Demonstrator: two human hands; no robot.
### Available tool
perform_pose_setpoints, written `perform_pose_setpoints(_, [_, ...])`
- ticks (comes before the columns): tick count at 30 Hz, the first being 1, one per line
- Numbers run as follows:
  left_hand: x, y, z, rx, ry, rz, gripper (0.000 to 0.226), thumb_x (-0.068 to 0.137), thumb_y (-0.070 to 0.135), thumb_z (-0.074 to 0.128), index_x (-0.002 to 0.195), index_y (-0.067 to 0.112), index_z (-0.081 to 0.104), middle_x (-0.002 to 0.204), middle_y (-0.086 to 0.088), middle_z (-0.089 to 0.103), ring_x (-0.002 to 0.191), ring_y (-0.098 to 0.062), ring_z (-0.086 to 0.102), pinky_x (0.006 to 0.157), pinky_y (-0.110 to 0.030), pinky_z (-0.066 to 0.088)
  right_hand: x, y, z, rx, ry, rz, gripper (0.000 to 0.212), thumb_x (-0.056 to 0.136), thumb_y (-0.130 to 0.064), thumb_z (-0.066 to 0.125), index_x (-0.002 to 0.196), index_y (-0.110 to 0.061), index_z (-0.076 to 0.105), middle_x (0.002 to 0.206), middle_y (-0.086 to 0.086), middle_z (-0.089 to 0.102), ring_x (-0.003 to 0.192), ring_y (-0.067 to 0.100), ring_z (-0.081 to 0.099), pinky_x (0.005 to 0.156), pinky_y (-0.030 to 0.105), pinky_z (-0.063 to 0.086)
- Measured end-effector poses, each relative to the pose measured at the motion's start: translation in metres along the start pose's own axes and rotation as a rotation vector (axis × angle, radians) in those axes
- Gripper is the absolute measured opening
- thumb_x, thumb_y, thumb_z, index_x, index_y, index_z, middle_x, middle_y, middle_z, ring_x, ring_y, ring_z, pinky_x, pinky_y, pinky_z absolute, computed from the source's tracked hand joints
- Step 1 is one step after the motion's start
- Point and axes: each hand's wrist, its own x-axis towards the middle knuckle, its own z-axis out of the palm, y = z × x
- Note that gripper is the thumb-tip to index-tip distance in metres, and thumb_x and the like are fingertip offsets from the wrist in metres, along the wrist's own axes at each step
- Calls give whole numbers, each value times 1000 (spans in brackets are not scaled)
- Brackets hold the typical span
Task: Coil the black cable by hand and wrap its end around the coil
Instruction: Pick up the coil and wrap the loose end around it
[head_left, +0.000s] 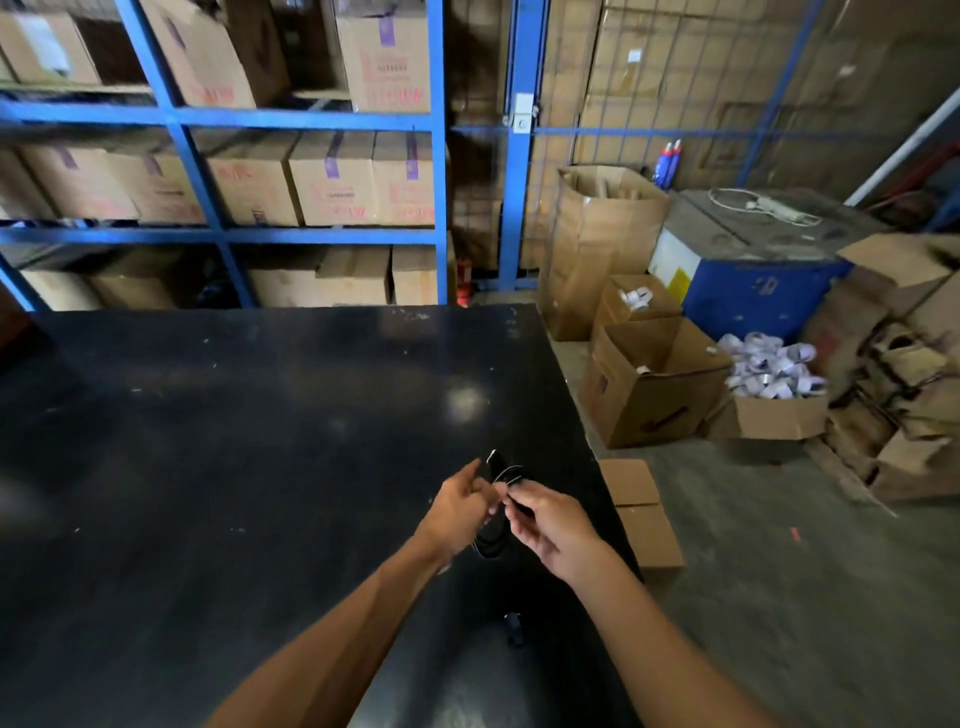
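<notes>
Black cable (491, 543) between both hands

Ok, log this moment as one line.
coiling | left hand holds black cable coil | right hand pinches strand | above black table

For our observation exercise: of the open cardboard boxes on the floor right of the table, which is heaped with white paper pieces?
The low open box farthest right, in front of the blue machine. The bigger open box beside it looks nearly empty.

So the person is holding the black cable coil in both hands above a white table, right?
Not quite: the table is black, not white, as the head view shows. The rest holds: the left hand and right hand both hold the black cable coil above it.
</notes>
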Motion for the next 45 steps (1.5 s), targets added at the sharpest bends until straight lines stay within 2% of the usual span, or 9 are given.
perform_pose_setpoints(3, [11,12,-5,-36,-33,24,11,98,10,58,98,3,66,63,2,52,58,-9,46,53,-18,38,5,-11,4,33,-54,-17,20,99,2,56,94,-2,74,71,7,73,64,11,65,53,18,57])
perform_pose_setpoints(5, [18,16,-7,8,-22,49,20,98,10,57,82,3,67,63,0,50,59,-12,43,55,-21,35,8,-18,8,-47,-18,-97,17,96,4,59,93,2,75,78,13,74,66,14,67,57,21,59])
perform_pose_setpoints(14, [36,20,-2,418,59,356,28,98,8,56,114,19,76,77,10,68,65,2,63,61,-8,42,11,-33,26,-395,289,-403,24,88,7,66,102,-12,65,78,12,77,67,17,79,71,32,65])
perform_pose_setpoints(22, [40,8,-29,852,-35,734,31,88,1,54,115,10,68,88,2,52,68,-8,43,62,-11,29,9,-50,37,-546,112,-255,5,98,-13,64,101,-16,61,88,11,74,75,21,80,79,37,65])
perform_pose_setpoints(26, [42,10,-41,788,-111,714,28,102,18,50,127,15,62,95,8,53,73,-4,50,67,-12,40,12,-53,35,-587,158,-300,36,88,-1,74,112,-17,53,83,15,77,71,21,79,64,30,64])
perform_pose_setpoints(33, [36,14,-62,376,-50,417,29,104,30,50,128,21,65,110,8,70,99,-3,66,86,-22,52,3,-75,30,-242,150,-157,28,90,9,67,105,-11,55,83,17,75,65,21,74,52,28,62])
perform_pose_setpoints(38, [29,40,-66,535,-103,368,29,105,27,47,124,18,68,99,9,69,93,-4,62,86,-22,47,8,-72,24,-1269,228,-480,42,90,-53,63,128,-35,57,111,-6,61,104,16,64,91,38,55])
perform_pose_setpoints(42, [32,59,-63,455,-130,401,25,105,23,50,124,18,66,81,18,60,73,7,56,74,-13,44,-10,-72,27,-1275,-124,-735,44,99,-38,60,142,-32,56,117,-9,65,108,8,63,93,27,49])
perform_pose_setpoints(45, [34,68,-57,55,0,322,22,102,16,57,119,4,62,76,1,59,58,-1,55,60,-17,45,-7,-62,32,-1122,54,-847,33,101,-21,58,132,-19,67,94,2,73,86,14,70,84,33,58])
